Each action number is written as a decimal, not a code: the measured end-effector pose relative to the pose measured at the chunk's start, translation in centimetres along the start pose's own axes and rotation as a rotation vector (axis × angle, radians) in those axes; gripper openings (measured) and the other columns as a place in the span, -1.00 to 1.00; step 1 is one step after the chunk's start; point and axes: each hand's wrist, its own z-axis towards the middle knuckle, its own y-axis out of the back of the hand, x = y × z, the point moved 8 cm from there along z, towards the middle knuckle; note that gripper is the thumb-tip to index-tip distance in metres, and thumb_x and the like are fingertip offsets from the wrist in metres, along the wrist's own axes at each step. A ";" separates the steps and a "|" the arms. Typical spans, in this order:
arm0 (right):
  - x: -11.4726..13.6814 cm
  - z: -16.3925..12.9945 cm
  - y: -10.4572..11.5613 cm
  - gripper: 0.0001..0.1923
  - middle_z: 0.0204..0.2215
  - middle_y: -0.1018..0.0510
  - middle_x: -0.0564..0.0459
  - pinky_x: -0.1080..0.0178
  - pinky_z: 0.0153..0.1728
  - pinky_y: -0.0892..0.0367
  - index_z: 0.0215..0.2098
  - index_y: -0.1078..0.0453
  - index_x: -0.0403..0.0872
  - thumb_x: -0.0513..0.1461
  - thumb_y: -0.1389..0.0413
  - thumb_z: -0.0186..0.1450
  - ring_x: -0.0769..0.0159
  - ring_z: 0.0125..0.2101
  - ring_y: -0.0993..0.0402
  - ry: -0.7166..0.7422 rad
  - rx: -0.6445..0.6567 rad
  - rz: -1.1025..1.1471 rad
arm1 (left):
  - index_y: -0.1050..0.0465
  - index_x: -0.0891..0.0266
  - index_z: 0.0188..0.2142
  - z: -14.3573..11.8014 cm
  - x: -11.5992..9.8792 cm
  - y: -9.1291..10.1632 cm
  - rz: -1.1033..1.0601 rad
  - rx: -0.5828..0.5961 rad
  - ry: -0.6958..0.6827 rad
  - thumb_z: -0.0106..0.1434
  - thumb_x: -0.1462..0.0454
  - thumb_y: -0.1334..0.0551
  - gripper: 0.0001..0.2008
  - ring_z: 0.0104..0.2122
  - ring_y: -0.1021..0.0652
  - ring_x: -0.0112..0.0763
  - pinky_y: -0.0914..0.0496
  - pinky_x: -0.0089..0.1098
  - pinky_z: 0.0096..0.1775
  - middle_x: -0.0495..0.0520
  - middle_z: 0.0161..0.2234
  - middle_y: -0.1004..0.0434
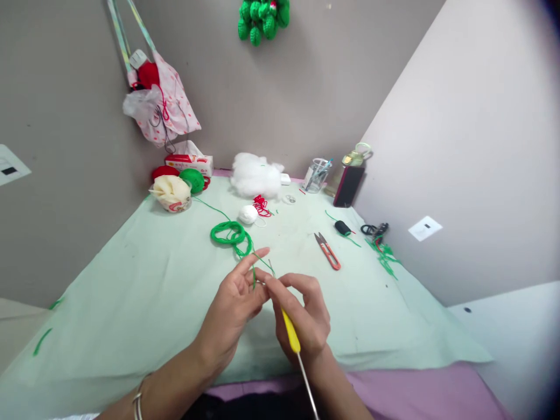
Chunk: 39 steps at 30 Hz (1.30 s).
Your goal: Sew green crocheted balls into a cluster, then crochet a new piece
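In the middle foreground my right hand (304,315) grips a crochet hook (290,331) with a yellow handle. Its thin metal shaft runs down past my wrist, and its tip points up and away. My left hand (236,297) meets it, index finger stretched out with green yarn (254,271) running over it. The left thumb and other fingers pinch at the yarn close to the hook; any stitched piece there is hidden by the fingers. From the left hand the strand leads to loose green yarn loops (228,233) on the cloth just beyond.
Orange thread snips (327,252) lie right of my hands, near a dark thread spool (342,228). Behind are a white yarn ball (248,214), stuffing (256,176), a glass jar (315,177) and a phone (349,186). A green yarn ball (192,181) sits back left.
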 end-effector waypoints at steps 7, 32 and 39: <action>-2.9 0.5 1.7 -0.73 -0.38 -0.52 0.03 0.18 -0.31 -0.40 -0.14 -0.59 0.07 -0.34 -0.07 0.45 0.27 -0.34 -0.48 -0.400 -0.141 0.390 | -0.60 0.21 0.02 0.0 -0.1 -0.3 -0.145 0.072 0.129 0.11 0.29 -0.52 -0.54 -0.65 -0.01 -0.78 0.04 -0.51 -0.57 -0.12 -0.43 -0.36; -5.2 -0.2 -1.2 -0.82 -0.26 -0.64 0.06 0.31 -0.28 -0.46 -0.17 -0.61 0.03 -0.19 -0.14 0.47 0.43 -0.38 -0.53 -0.667 -0.024 0.804 | -0.62 0.08 0.08 -0.4 -0.3 -0.3 -0.017 0.072 0.067 0.21 0.27 -0.45 -0.58 -0.51 -0.22 -0.68 -0.14 -0.52 -0.45 -0.04 -0.27 -0.35; -3.7 0.6 0.0 -0.75 -0.26 -0.63 0.07 0.31 -0.34 -0.52 -0.15 -0.53 0.00 -0.24 0.01 0.54 0.43 -0.42 -0.59 -0.563 0.019 0.673 | -0.64 0.11 0.04 -0.3 -0.8 0.0 0.000 0.078 0.058 0.21 0.29 -0.43 -0.62 -0.52 -0.24 -0.65 -0.18 -0.49 -0.44 -0.05 -0.31 -0.34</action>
